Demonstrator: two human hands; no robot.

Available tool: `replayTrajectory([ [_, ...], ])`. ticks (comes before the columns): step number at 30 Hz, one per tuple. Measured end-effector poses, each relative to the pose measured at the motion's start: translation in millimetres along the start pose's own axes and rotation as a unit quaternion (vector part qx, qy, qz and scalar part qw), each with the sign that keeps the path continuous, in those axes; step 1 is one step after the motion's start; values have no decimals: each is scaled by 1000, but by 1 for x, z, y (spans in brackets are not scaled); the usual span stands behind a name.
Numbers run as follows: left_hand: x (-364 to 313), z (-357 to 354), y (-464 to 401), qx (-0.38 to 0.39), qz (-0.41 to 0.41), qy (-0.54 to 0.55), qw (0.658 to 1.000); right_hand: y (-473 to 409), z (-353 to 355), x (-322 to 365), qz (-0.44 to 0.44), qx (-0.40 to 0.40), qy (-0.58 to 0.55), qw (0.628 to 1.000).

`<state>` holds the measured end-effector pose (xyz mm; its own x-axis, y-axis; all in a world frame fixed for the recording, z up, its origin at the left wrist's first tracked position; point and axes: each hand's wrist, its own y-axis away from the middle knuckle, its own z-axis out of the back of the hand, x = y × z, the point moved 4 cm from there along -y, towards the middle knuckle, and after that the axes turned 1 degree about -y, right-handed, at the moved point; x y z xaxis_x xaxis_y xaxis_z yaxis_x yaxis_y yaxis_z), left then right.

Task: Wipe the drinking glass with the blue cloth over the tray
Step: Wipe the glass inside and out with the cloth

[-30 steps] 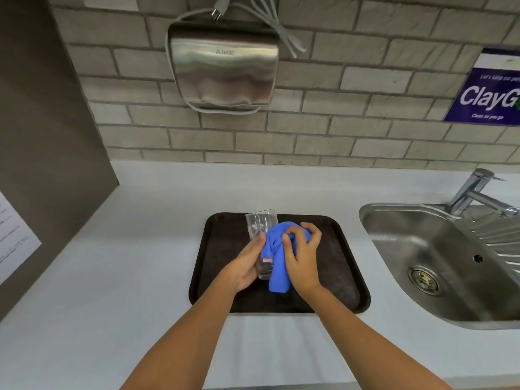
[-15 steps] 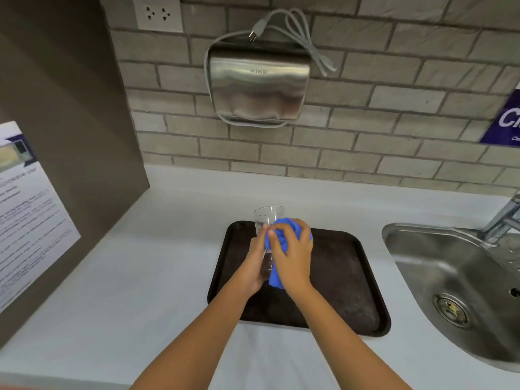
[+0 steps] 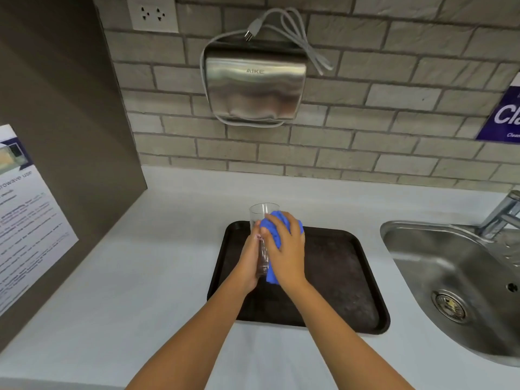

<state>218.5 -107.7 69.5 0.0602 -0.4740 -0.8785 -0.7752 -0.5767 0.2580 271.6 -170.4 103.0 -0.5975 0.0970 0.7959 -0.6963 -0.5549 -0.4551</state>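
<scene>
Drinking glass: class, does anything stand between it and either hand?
Left hand grips the drinking glass directly. Between it and the right hand lies only the blue cloth, as wiping requires.

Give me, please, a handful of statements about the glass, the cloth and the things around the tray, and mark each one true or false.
1. The left hand holds the drinking glass while the right hand presses the blue cloth against it. True.
2. The glass is full of water. False: it looks clear and empty.
3. The hands work above the dark tray. True.
4. The hand dryer is plugged into the wall socket. False: its plug hangs loose on top of the dryer.
5. The steel sink lies to the left of the tray. False: it lies to the right.
</scene>
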Motion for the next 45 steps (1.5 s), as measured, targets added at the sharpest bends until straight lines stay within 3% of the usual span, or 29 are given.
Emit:
replayTrajectory([
  [4, -1, -3, 4, 9, -5, 29, 1000, -21, 14, -8, -80, -10, -135, 988],
  [11, -5, -3, -5, -9, -34, 19, 999, 4, 13, -6, 12, -2, -14, 1000],
  [14, -2, -5, -5, -21, -59, -31, 998, 2, 16, -5, -9, 14, -63, 998],
  [19, -9, -13, -5, -24, -57, -94, 994, -9, 28, -3, -63, -30, -121, 990],
  [23, -10, -16, -6, -13, -57, -49, 997, 2, 26, 5, 22, -26, 38, 999],
  [30, -11, -15, -6, -16, -45, -78, 996, -3, 40, -8, -44, -32, -85, 995],
  [33, -14, -20, -8, -12, -42, -79, 996, 2, 40, -7, -17, -38, -22, 999],
  [37, -7, -23, -6, -14, -47, -65, 997, 19, 29, 2, 92, -53, 110, 988],
  [42, -6, -20, 1, 19, -69, -9, 997, 1, 41, 1, -20, -31, -96, 995],
  [45, -4, -22, -1, 36, -48, 25, 998, -2, 43, 8, -11, -16, -56, 998],
])
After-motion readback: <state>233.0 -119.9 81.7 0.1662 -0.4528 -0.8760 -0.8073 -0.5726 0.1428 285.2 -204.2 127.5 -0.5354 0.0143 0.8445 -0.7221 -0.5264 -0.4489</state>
